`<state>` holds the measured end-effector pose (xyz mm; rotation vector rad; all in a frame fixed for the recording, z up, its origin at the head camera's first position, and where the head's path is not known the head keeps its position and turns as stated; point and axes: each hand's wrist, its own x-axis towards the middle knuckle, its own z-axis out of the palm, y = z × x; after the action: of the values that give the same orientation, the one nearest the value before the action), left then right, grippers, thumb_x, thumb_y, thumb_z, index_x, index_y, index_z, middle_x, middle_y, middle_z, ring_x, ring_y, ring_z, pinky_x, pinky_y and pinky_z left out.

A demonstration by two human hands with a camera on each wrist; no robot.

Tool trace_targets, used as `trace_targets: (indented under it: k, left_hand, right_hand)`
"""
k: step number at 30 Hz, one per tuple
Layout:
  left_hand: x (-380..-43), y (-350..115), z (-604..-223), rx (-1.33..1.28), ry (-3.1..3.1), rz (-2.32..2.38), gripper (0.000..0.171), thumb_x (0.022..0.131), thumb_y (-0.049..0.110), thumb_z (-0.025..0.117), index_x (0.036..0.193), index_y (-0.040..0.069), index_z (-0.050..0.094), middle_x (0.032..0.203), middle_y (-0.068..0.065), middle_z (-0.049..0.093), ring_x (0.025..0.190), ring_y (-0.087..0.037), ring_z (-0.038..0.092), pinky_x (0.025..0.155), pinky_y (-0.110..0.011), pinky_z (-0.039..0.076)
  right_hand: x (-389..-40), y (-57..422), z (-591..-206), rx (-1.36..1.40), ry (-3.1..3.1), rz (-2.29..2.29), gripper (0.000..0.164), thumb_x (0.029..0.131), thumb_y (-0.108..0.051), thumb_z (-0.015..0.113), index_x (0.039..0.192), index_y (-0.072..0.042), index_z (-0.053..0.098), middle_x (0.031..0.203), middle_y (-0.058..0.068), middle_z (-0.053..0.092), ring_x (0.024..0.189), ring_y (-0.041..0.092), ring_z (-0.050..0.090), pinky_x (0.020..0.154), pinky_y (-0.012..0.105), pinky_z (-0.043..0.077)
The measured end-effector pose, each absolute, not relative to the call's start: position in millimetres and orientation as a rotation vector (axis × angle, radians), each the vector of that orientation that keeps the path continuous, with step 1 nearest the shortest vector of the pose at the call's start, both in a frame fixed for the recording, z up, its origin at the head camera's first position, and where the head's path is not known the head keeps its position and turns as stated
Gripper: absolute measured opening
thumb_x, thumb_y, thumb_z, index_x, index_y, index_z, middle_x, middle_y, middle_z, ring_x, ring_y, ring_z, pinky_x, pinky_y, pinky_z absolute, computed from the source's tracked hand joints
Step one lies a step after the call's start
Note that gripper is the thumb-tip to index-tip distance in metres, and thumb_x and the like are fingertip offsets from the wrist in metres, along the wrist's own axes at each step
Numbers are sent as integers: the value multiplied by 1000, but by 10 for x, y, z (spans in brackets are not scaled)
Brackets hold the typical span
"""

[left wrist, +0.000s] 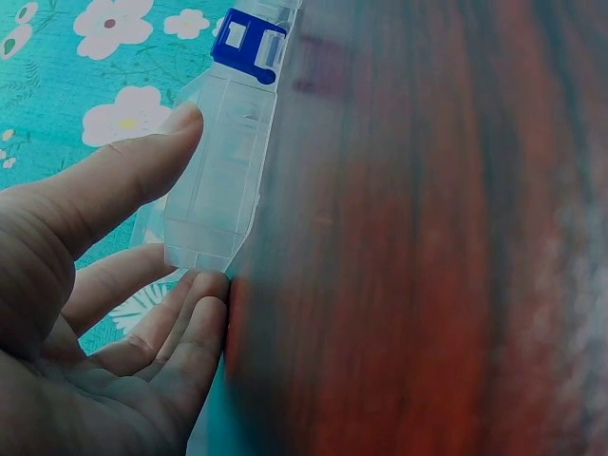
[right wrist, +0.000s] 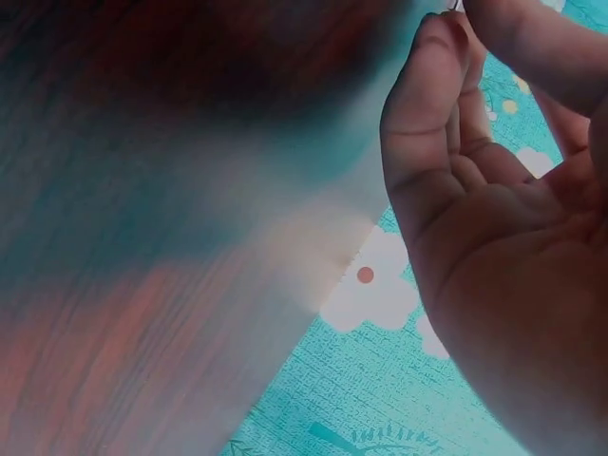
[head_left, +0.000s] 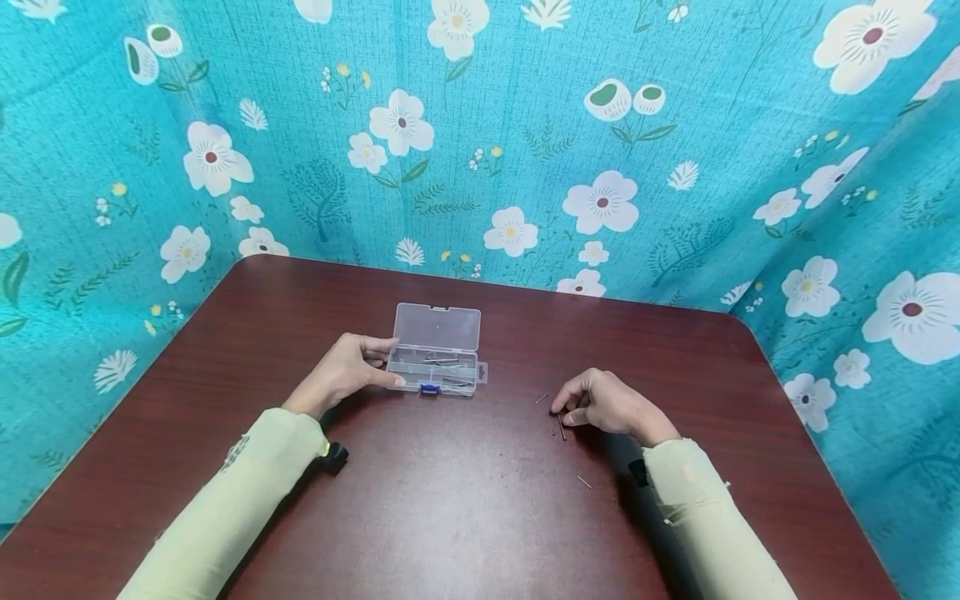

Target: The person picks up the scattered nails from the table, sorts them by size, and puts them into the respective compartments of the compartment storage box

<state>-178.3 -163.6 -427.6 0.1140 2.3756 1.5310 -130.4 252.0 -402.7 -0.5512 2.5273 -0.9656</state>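
A clear plastic compartment box (head_left: 415, 369) lies on the table with its lid (head_left: 437, 327) raised at the back and a blue latch (head_left: 429, 389) at the front. Thin metal nails (head_left: 442, 361) lie in its compartments. My left hand (head_left: 351, 367) holds the box's left end, thumb at the front corner and fingers behind; in the left wrist view the thumb overlaps the clear wall. To the right of the box, my right hand (head_left: 606, 404) pinches a dark nail (head_left: 562, 429) between thumb and fingertips, close over the table. Only a sliver of it shows in the right wrist view.
Loose nails lie near the right hand: one to its left (head_left: 542, 398), a small nail (head_left: 554, 431) beside the pinched one, and another nail (head_left: 584, 482) closer to the front. The brown table (head_left: 420, 517) ends at a blue floral curtain (head_left: 480, 150).
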Motion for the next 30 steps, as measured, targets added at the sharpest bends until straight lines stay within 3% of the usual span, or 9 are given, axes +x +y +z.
trace_targets:
  k: [10,16,22,30]
  left_hand:
    - [-1783,-1626,-4300,88,2356,1536,79,68,9,94,139,5,61,122,-14,69,106,-27,64,79,-27,53]
    - [-1796,-1615,-4279,99,2356,1549,80,67,9,95,139,6,60,118,-13,70,102,-25,66,78,-27,54]
    - [-1781,-1626,-4284,104,2350,1548,80,67,9,95,139,6,60,121,-13,70,103,-25,66,79,-27,54]
    - [-1786,-1632,-4284,107,2346,1560,81,67,11,95,140,6,60,119,-13,70,102,-26,67,81,-29,55]
  right_hand:
    - [-1291,2606,-4061,-563,2543,-891,17,76,3,85,77,-13,77,71,-1,69,67,14,61,61,31,51]
    - [-1289,2608,-4024,-589,2591,-779,19,77,0,84,73,-15,73,68,-5,66,64,12,55,58,30,47]
    - [-1222,2538,-3980,-723,2605,-562,28,86,7,73,72,-15,63,70,-7,54,65,9,46,59,27,42]
    - [-1153,2457,-3991,-784,2651,-302,28,84,14,53,74,-13,52,80,-2,43,74,14,38,64,29,36]
